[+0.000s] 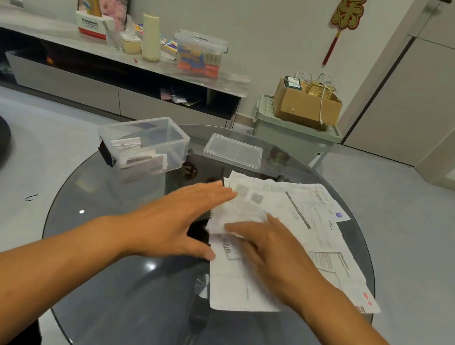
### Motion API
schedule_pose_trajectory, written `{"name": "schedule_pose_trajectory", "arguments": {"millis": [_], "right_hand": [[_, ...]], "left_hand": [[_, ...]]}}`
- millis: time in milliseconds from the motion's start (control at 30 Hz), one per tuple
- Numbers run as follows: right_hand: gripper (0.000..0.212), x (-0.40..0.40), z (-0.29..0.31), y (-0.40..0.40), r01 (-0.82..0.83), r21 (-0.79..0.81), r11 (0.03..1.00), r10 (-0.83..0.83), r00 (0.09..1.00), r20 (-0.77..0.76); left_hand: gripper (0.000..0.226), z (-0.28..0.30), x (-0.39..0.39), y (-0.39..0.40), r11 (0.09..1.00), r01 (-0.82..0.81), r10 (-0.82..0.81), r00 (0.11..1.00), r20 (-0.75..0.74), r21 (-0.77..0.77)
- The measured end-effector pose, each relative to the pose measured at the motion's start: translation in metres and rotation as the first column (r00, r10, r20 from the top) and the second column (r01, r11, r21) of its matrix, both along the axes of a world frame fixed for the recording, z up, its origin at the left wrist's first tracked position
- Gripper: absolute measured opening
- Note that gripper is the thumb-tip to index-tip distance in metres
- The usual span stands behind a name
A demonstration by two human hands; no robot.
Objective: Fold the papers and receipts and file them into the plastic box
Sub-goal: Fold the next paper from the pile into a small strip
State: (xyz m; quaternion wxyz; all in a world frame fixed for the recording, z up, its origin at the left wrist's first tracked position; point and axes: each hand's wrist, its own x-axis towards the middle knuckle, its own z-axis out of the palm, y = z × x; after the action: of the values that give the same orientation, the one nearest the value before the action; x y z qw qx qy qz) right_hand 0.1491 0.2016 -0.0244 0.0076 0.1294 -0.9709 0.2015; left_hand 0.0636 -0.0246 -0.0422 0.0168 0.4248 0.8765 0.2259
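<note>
A loose pile of white papers and receipts point(307, 221) lies on the right half of a round dark glass table point(126, 287). My left hand point(177, 220) lies flat with straight fingers on the pile's left edge, its fingertips on a crumpled receipt point(240, 214). My right hand point(268, 254) rests on the papers just below, fingers stretched over the same receipt. The clear plastic box point(146, 142) stands open at the table's far left with several folded papers inside. Its clear lid point(232, 151) lies to its right.
A low sideboard point(115, 58) along the far wall carries a lidded plastic tub point(200, 53), a cream bottle and small boxes. A green storage bin point(294, 134) with a cardboard box on top stands beyond the table. Grey floor surrounds the table.
</note>
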Motion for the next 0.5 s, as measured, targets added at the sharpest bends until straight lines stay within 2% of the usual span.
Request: {"name": "schedule_pose_trajectory", "arguments": {"millis": [33, 100, 167, 233, 300, 367, 400, 500], "right_hand": [[0.032, 0.004, 0.003, -0.001, -0.089, -0.009, 0.996, 0.089, 0.996, 0.013], [0.033, 0.009, 0.003, 0.001, -0.19, -0.05, 0.981, 0.193, 0.979, 0.068], [0.033, 0.011, 0.006, 0.006, -0.168, -0.163, 0.972, 0.189, 0.975, 0.122], [0.045, 0.011, 0.008, 0.012, -0.116, -0.209, 0.971, 0.158, 0.968, 0.197], [0.046, 0.007, 0.004, 0.019, -0.063, -0.198, 0.978, 0.109, 0.967, 0.231], [0.035, 0.002, 0.003, 0.023, 0.031, -0.288, 0.957, 0.047, 0.965, 0.258], [0.032, 0.0, 0.002, 0.024, 0.09, -0.368, 0.926, 0.018, 0.96, 0.28], [0.043, -0.006, -0.002, 0.018, 0.241, -0.544, 0.804, -0.056, 0.941, 0.333]], "left_hand": [[0.097, 0.0, 0.003, -0.001, 1.0, 0.024, -0.024, 1.0, 0.002, 0.001], [0.073, -0.002, 0.008, -0.003, 0.996, 0.084, -0.084, 0.996, -0.018, -0.008], [0.041, -0.003, 0.012, -0.004, 0.992, 0.128, -0.127, 0.992, -0.025, 0.018], [0.025, -0.004, 0.017, -0.006, 0.99, 0.11, -0.109, 0.994, -0.012, 0.085], [0.023, -0.007, 0.021, -0.008, 0.991, 0.051, -0.059, 0.996, 0.068, 0.123], [0.033, -0.012, 0.026, -0.009, 0.987, -0.064, 0.032, 0.978, 0.207, 0.149], [0.034, -0.014, 0.03, -0.009, 0.976, -0.13, 0.079, 0.959, 0.271, 0.177], [0.029, -0.018, 0.041, -0.003, 0.903, -0.321, 0.192, 0.896, 0.401, 0.285]]}}
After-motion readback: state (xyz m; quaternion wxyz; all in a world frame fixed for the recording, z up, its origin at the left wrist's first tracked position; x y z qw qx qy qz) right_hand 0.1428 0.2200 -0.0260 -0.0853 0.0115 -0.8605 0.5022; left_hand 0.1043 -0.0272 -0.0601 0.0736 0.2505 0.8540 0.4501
